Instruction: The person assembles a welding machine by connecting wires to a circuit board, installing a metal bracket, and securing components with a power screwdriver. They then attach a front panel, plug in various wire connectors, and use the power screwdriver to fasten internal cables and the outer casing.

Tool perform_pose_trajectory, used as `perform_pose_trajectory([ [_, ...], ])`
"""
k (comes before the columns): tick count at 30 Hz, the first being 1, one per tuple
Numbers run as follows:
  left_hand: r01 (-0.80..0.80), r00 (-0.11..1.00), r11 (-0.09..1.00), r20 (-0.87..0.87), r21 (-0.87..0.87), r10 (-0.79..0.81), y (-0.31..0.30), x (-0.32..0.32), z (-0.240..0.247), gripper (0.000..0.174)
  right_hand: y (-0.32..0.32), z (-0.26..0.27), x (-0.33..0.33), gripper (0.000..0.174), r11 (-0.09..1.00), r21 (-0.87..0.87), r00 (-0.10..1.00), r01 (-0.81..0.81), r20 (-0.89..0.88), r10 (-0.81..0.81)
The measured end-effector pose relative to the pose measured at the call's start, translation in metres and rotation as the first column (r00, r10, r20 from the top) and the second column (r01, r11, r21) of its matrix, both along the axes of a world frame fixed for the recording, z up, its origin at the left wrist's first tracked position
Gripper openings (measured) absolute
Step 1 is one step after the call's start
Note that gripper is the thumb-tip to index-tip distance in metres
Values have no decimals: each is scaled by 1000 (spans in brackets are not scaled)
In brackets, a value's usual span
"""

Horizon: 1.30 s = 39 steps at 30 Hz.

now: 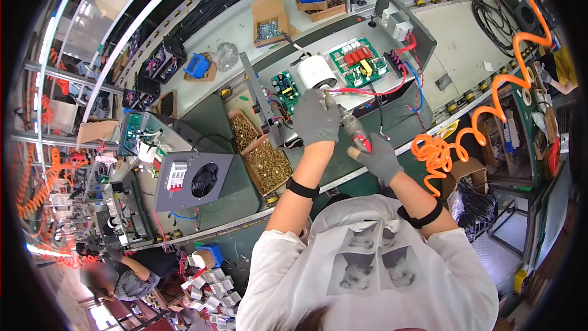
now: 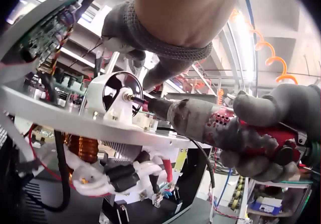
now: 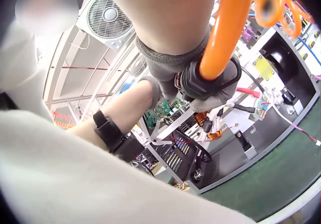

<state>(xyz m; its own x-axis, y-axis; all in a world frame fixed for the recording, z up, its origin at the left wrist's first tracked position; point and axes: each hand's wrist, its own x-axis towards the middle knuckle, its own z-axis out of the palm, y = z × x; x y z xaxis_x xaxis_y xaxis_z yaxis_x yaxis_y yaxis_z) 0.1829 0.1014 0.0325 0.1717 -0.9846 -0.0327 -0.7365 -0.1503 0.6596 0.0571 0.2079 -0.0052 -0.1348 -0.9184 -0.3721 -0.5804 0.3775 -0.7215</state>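
Your right grip (image 1: 380,158) is wrapped tight round the handle of the red-and-grey screwdriver (image 1: 354,127). Your left grip (image 1: 315,116) reaches down over the driver's front end, just beside the white drum (image 1: 315,72). Whether its fingers pinch anything there you cannot tell from these views.

Working down from the biggest thing, the green tabletop (image 1: 214,116) carries the open chassis (image 1: 422,37) in front of you. A closed unit with a fan (image 1: 193,179) stands well apart to your left. The orange hose (image 1: 484,116) coils away from the driver on your right. Boxes of brass screws (image 1: 266,162) sit near your left forearm.

Inside the chassis the green board (image 1: 360,64) is already in place, with red and blue wires run to it, and the white drum stands upright beside it. That part of the build looks done.

The left wrist view shows the step in hand. The screwdriver's tip (image 2: 153,104) meets a small brass-coloured fastener (image 2: 131,97) at the middle of the drum's round face (image 2: 118,91). You cannot tell from here whether that fastener is fully seated.

By the look of it you are about midway. The parts are in and this one is being fixed, but the chassis has no cover on it yet.
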Motion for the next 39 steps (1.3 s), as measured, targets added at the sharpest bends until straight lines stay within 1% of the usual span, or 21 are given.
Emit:
perform_pose_trajectory([
  [1,140,969,973,226,-181,-98,-3,-2,6,33,1,0,0,63,1000,16,1000,-1,29,0],
  [2,309,881,896,450,-320,-143,-7,-5,13,35,2,1,1,63,1000,17,1000,6,29,-7],
  [3,387,825,906,503,-169,-258,-15,-10,19,31,2,3,2,63,999,36,998,12,56,-14],
  [4,390,825,905,502,-172,-260,-23,-16,20,31,2,5,2,63,998,53,996,16,83,-21],
  [6,539,573,842,729,8,-374,-34,-24,19,25,1,8,3,63,998,67,998,4,59,-8],
  [7,603,540,797,750,-29,-381,-38,-24,9,21,0,9,2,63,996,85,999,-11,37,8],
  [8,607,536,794,752,-29,-383,-40,-22,4,21,0,10,1,63,997,83,999,-7,40,3],
  [10,709,546,696,712,-113,-441,-48,-14,5,20,-1,11,1,65,993,115,998,-15,58,9],
  [11,715,539,690,716,-110,-444,-51,-12,5,20,-2,8,0,65,993,114,998,-9,64,2],
  [13,629,656,763,626,-147,-421,-55,-8,19,30,-1,-3,-1,67,995,101,987,-18,162,2],
  [14,578,704,798,599,-169,-383,-58,-6,26,45,-1,-3,-1,67,994,109,986,-12,169,-6],
  [16,527,734,844,554,-100,-392,-64,-3,42,67,-5,1,-3,67,979,192,946,-69,325,3],
  [17,528,733,844,553,-94,-397,-68,-3,40,67,-7,6,-4,67,978,198,945,-69,327,0],
  [19,416,681,909,669,-19,-297,-75,-5,38,85,-9,14,-5,65,955,287,800,-68,587,-120],
  [20,415,681,910,668,-14,-300,-79,-7,38,85,-10,12,-5,65,954,292,800,-69,587,-122],
  [22,429,681,873,553,232,-481,-85,-9,43,94,-11,6,-5,62,959,281,751,-19,637,-172],
  [24,443,668,862,551,248,-501,-87,-6,40,94,-12,3,-2,60,948,318,759,-20,622,-193],
  [29,483,672,856,550,182,-496,-88,-5,33,90,-14,16,10,52,926,376,698,26,657,-286],
  [33,488,669,850,541,198,-510,-91,-1,31,95,-17,23,18,48,937,343,745,69,606,-277],
  [35,494,657,844,547,207,-519,-92,-2,32,97,-20,29,21,47,918,387,787,88,537,-302],
  [39,497,657,845,551,195,-514,-92,-2,32,99,-20,28,25,45,935,335,761,116,575,-300],
])
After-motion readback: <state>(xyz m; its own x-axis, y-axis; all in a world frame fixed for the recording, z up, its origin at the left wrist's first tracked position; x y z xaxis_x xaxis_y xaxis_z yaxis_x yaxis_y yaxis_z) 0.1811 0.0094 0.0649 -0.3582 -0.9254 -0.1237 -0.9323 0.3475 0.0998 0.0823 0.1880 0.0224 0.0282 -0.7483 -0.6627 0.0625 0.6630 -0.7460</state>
